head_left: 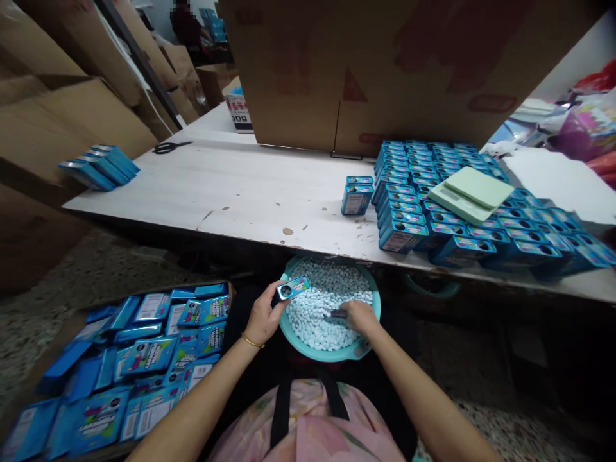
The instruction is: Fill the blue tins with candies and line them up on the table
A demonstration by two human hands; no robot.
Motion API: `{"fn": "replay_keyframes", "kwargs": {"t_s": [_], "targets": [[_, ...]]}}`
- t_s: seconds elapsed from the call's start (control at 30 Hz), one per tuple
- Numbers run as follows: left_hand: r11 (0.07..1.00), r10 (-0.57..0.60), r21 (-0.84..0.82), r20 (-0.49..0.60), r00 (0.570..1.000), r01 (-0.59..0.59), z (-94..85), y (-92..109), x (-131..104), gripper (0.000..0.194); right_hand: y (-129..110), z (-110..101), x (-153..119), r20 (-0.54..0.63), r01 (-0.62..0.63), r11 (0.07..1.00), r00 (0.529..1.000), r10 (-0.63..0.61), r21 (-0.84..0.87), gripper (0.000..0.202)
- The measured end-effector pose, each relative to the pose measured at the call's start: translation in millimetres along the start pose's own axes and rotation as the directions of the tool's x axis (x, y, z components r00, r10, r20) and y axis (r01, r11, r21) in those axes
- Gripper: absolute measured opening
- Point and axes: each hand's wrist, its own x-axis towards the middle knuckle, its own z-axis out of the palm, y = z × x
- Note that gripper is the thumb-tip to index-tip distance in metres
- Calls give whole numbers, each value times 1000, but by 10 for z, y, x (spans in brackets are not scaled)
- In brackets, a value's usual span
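Note:
A turquoise basin [294,341] full of small pale-blue and white candies [320,330] rests at my lap. My left hand [264,317] is closed around a small blue candy box [294,288] at the basin's left rim. The box's narrow end, with a dark round opening, faces up. Over the candies, my right hand [360,317] grips a small dark scoop-like tool [338,314]. Its tip touches the candies, and its exact shape is partly hidden by my fingers.
A carton of blue boxes [151,353] stands at my left. On the white table [250,192] are rows of upright boxes [402,236], a pale green scale [471,192] on top of them, scissors [172,147] and a large cardboard carton [298,83]. A person [187,29] is in the background.

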Motion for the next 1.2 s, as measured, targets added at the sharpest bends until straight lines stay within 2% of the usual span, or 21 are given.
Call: {"fn": "replay_keyframes", "kwargs": {"t_s": [0.13,0.2,0.27,0.37,0.43,0.5,0.57,0.67,0.77,0.83,0.93,1.0,1.07,1.1,1.17,1.2], "targets": [[997,9,72,21,1000,-11,-5,-108,-37,36,110,-452,-215,9,52,998,999,-51,-38,30],[995,30,98,47,998,-34,81,-123,-69,38,21,-676,-321,7,109,993,994,-109,-35,30],[993,57,97,75,996,-64,206,-103,-95,40,-180,-842,-407,-2,142,987,990,-143,-74,30],[992,103,64,112,988,-111,373,-38,-113,42,-533,-990,-514,-30,136,966,989,-146,-221,32],[991,120,48,116,986,-126,408,19,-112,42,-667,-1060,-575,-26,127,945,990,-141,-302,33],[992,114,35,102,988,-118,362,104,-88,41,-650,-1125,-628,-41,101,942,992,-121,-320,34],[994,110,6,91,990,-111,252,236,-16,39,-487,-1173,-675,-116,75,964,987,-107,-255,35],[986,156,-68,72,985,-151,90,510,259,37,-104,-1166,-735,-240,109,994,965,-109,-10,31],[958,239,-170,30,971,-231,122,757,800,36,210,-1053,-785,-311,152,962,947,-77,227,31],[938,279,-220,18,960,-269,296,848,1283,36,302,-952,-814,-351,158,932,936,-36,325,31],[938,281,-216,19,959,-271,700,915,1999,34,279,-805,-836,-383,161,896,924,12,415,31],[944,262,-205,-7,965,-258,956,949,2318,35,218,-712,-822,-364,155,884,931,19,441,32],[958,211,-184,-77,974,-222,1099,943,2430,44,174,-617,-791,-322,143,882,947,10,449,32],[966,181,-165,-126,975,-201,1101,901,2408,49,169,-566,-776,-296,139,884,955,-1,447,32],[976,154,-116,-225,962,-183,921,691,2232,55,206,-455,-749,-254,131,891,967,-19,434,32],[979,158,-84,-268,950,-187,732,512,2084,55,246,-392,-737,-236,124,897,971,-22,425,32]]}}
